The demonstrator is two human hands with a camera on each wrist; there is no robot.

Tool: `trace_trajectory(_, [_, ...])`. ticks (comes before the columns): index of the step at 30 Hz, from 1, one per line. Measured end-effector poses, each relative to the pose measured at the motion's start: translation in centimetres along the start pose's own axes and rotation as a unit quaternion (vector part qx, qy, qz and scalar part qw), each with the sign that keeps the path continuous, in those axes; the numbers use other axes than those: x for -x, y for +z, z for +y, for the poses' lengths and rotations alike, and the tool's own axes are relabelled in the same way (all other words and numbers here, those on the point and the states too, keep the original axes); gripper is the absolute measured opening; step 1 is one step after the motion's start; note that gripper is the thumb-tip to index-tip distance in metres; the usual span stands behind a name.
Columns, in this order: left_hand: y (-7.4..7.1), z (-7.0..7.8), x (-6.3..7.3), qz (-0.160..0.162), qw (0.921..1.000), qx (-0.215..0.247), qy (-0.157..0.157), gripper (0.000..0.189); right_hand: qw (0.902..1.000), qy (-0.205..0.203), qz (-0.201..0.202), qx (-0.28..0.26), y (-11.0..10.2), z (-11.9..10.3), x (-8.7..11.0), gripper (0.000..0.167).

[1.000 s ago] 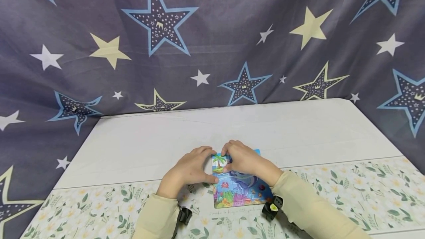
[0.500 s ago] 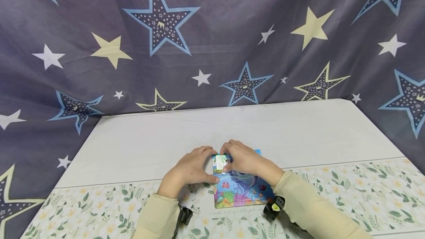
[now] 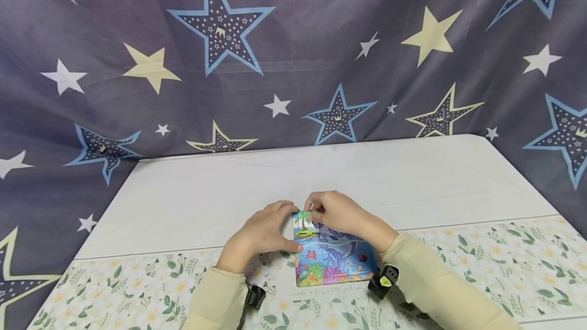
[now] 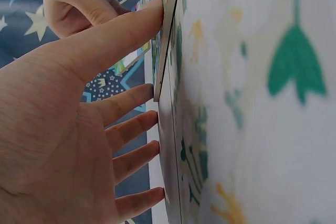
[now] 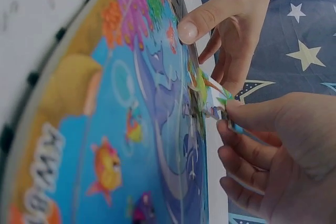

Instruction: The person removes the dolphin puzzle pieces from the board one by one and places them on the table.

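A jigsaw puzzle board (image 3: pixel 330 269) with an undersea picture lies flat on the table. My right hand (image 3: pixel 344 214) pinches a palm-tree puzzle piece (image 3: pixel 303 222) between thumb and fingers at the board's far left corner. Tilted up from the board, the piece (image 5: pixel 214 97) shows its lower edge close to the puzzle surface in the right wrist view. My left hand (image 3: pixel 262 233) steadies the board's left side, its thumb on the border and its index fingertip at the far corner. The other left fingers (image 4: pixel 137 161) reach out straight, tips at the tabletop.
Under the board is a table covering, white (image 3: pixel 220 192) at the back and flower-printed (image 3: pixel 137 289) in front. A dark curtain (image 3: pixel 284 50) with stars hangs behind the table and along both sides. Black wrist cameras (image 3: pixel 383 283) sit under both forearms.
My right hand has shifted slightly right, uncovering more of the puzzle's dolphin. The palm-tree piece has changed its tilt, flashing with glare half a second ago. My left hand has stayed put.
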State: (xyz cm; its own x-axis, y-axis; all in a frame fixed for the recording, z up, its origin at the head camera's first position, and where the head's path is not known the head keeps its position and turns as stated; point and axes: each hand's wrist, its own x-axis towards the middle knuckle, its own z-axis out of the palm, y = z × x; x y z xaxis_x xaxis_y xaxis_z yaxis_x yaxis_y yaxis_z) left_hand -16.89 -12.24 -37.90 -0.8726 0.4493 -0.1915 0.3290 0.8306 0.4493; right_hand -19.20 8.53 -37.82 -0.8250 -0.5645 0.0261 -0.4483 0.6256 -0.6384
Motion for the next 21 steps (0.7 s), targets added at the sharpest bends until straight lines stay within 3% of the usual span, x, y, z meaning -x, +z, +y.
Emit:
trace_trajectory(9, [0.1, -0.1, -0.1, 0.001, 1.0, -0.003, -0.001, 0.082, 0.9992, -0.026, 0.009, -0.028, -0.7, 0.3, 0.3, 0.01])
trace_trajectory(21, [0.0, 0.0, 0.0, 0.003, 1.0, -0.002, 0.002, 0.08, 0.9979, -0.046, 0.043, -0.013, -2.2, 1.7, 0.8, 0.014])
